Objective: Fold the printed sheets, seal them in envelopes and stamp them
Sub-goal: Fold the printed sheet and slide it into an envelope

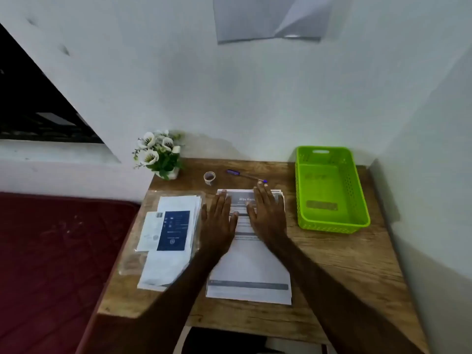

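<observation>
A stack of printed sheets (249,274) lies in the middle of the wooden table (339,267). My left hand (218,221) and my right hand (267,210) rest flat on the upper half of the top sheet, fingers spread, holding nothing. To the left, a clear plastic pack of white envelopes (169,241) with a dark blue label lies on the table. Behind the sheets a pen with a blue cap (246,175) lies near my right fingertips, and a small round cup (209,178) stands beside it.
A green plastic basket (357,200) stands at the table's back right against the wall. A pot of white flowers (159,153) sits at the back left corner. A dark red mattress (56,254) lies left of the table. White walls close in behind and to the right.
</observation>
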`<act>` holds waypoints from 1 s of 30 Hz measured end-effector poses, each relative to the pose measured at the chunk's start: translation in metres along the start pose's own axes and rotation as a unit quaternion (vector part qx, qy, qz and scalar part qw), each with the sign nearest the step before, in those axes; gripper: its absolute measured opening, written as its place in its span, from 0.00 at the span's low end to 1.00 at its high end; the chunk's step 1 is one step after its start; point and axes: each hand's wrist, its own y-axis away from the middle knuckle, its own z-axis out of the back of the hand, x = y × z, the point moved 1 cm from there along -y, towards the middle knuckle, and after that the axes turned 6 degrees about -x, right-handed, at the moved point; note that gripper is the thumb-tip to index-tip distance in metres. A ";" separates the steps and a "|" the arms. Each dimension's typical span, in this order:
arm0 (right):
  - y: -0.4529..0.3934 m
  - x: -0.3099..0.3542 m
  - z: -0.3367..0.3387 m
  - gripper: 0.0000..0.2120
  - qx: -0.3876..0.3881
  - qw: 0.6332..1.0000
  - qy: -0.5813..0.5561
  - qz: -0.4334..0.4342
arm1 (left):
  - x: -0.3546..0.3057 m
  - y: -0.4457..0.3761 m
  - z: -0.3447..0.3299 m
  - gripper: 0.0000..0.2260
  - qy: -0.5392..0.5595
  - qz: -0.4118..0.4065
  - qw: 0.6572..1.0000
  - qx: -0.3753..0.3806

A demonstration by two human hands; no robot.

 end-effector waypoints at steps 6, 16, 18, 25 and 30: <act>0.022 -0.002 -0.017 0.26 0.038 0.999 -0.023 -0.015 | 0.001 0.038 -0.009 0.26 0.020 0.021 0.999 0.039; 0.040 -0.007 -0.036 0.24 0.019 1.000 -0.007 -0.006 | 0.017 0.051 -0.020 0.26 0.042 -0.008 0.998 0.056; 0.040 -0.007 -0.035 0.26 0.041 0.999 -0.004 -0.013 | 0.018 0.053 -0.020 0.26 0.035 -0.011 0.997 0.061; 0.038 -0.007 -0.035 0.30 0.112 0.993 0.030 -0.025 | 0.016 0.053 -0.019 0.26 0.048 -0.003 0.997 0.064; 0.034 -0.005 -0.034 0.31 0.130 0.990 0.040 -0.033 | 0.016 0.051 -0.018 0.27 0.048 -0.004 0.996 0.071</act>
